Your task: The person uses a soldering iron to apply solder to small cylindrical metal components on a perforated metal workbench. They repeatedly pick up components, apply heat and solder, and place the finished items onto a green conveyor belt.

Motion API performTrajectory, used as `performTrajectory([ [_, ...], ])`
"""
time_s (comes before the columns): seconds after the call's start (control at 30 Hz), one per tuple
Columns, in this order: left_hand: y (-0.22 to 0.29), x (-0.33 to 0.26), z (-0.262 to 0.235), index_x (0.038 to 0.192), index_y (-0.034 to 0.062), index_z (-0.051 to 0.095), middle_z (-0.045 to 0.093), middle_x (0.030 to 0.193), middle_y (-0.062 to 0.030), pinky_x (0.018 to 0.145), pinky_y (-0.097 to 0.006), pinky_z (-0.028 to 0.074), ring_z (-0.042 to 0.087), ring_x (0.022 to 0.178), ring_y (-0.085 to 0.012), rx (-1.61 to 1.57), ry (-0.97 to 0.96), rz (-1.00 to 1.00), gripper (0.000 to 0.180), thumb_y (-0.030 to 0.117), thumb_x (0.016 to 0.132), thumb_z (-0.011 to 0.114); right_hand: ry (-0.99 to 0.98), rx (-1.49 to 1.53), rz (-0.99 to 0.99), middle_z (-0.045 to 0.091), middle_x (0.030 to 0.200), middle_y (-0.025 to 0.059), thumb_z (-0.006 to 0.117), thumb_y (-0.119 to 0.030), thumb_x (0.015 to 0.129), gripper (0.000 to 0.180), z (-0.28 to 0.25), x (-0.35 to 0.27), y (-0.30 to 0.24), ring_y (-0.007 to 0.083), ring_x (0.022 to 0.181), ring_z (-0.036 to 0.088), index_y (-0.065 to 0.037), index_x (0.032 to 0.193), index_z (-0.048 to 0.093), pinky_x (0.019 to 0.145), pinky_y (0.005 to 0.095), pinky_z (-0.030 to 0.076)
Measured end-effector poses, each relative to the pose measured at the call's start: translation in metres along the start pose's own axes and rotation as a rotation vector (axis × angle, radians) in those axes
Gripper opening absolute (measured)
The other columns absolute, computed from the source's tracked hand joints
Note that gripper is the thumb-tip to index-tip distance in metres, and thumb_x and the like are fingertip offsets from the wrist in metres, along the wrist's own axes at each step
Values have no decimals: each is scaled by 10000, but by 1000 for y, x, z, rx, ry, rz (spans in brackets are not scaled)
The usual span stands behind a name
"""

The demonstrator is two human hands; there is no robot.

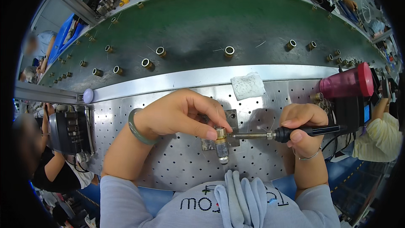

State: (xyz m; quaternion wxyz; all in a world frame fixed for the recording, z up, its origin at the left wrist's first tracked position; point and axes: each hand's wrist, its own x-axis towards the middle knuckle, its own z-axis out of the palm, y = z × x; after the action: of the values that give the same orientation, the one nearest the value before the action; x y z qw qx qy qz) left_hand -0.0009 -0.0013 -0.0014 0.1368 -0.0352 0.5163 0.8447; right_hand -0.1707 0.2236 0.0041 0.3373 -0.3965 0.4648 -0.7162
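Left hand: the left hand [179,116] reaches in from the near edge of the bench [177,160], a green bangle [137,127] on its wrist; thumb and fingers are curled shut, pinching the brass top of a small cylindrical part [221,144].
Cylindrical part: brass collar above, clear or silvery body below, standing in a small grey metal fixture [230,131] near the middle of the perforated steel bench, just inside its near edge.
Right hand: the right hand [304,128] is wrapped closed around the black handle of a soldering iron [291,133], a thin bracelet on its wrist.
Soldering iron: lies level, pointing toward the person's left; its metal tip touches the brass collar of the part just beside the left thumb.
White pad: a square white sponge or cloth pad [248,85] sits at the far edge of the bench, against the silver rail.
Pink container: a translucent pink cylinder with a red cap [346,83] lies on its side at the bench's far right corner; any label on it cannot be made out.
Conveyor: a green belt [219,21] beyond the rail carries scattered brass rings [229,51], well apart from one another.
Left side: a black device [69,131] stands off the bench's left edge.
Near edge: pale grey gloves [238,198] rest on the person's lap.
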Motion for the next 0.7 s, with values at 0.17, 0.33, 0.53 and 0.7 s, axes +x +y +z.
performTrajectory([
  [0.17, -4, 0, -1, 995, -36, 676, 641, 958, -104, 744, -222, 469, 596, 864, -128, -10, -13, 25, 248, 2, 752, 715, -46, -15, -41, 642, 737, 110, 750, -7, 658, 191, 0, 0, 6, 184, 633, 580, 36, 816, 651, 586, 272, 450],
  [0.33, -1, -1, 3, 1008, -56, 670, 631, 914, -113, 736, -232, 467, 592, 817, -143, -3, 57, -44, 290, -12, 726, 724, -59, -46, -59, 643, 731, 108, 756, -6, 650, 193, 1, 1, 8, 183, 631, 580, 37, 808, 653, 586, 272, 449],
  [0.53, 0, -1, 3, 1013, -56, 668, 639, 920, -114, 760, -233, 466, 592, 832, -144, -34, 47, -47, 294, -16, 727, 720, -46, -40, -87, 629, 690, 99, 756, -17, 655, 200, -5, 0, 8, 174, 595, 567, 38, 815, 649, 558, 267, 440],
  [0.7, -1, -1, 3, 1017, -57, 666, 640, 919, -114, 767, -236, 462, 590, 837, -146, -62, 48, -51, 296, -16, 728, 716, -69, -9, -106, 623, 677, 102, 760, -11, 642, 214, -2, 2, 9, 177, 568, 565, 40, 815, 645, 541, 263, 433],
])
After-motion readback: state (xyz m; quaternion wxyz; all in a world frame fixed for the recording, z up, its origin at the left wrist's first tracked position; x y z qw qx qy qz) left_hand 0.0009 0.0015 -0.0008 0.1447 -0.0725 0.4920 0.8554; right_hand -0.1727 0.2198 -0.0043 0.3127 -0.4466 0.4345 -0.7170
